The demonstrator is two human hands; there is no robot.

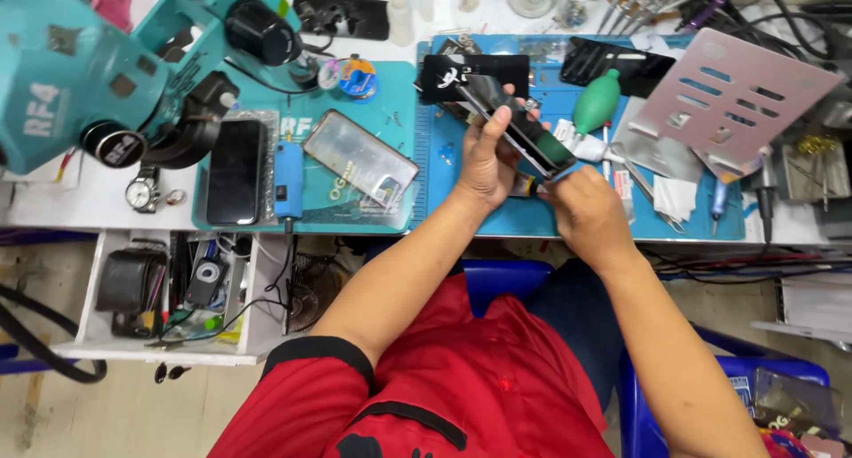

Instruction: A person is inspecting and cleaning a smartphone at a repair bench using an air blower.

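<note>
While your left hand (484, 161) grips the phone (519, 130) tilted above the blue mat (568, 218), your right hand (586, 211) pinches at its lower end, so it looks mid-job, with tools and parts lying out on the table (80, 205).

Green blower (595, 100) just beside hands; bare blue mat (568, 220) below.

Head view. The left hand (486, 161) holds a dark smartphone (519, 130) tilted above a blue work mat (568, 214), thumb along its upper edge; the right hand (587, 211) closes its grip at the phone's lower end. On the desk (89, 205): a green air blower (595, 100), a teal microscope (98, 67), a black phone (235, 171), a clear-cased phone (359, 159) and a wristwatch (141, 193). Below, an open drawer (169, 289).
</note>
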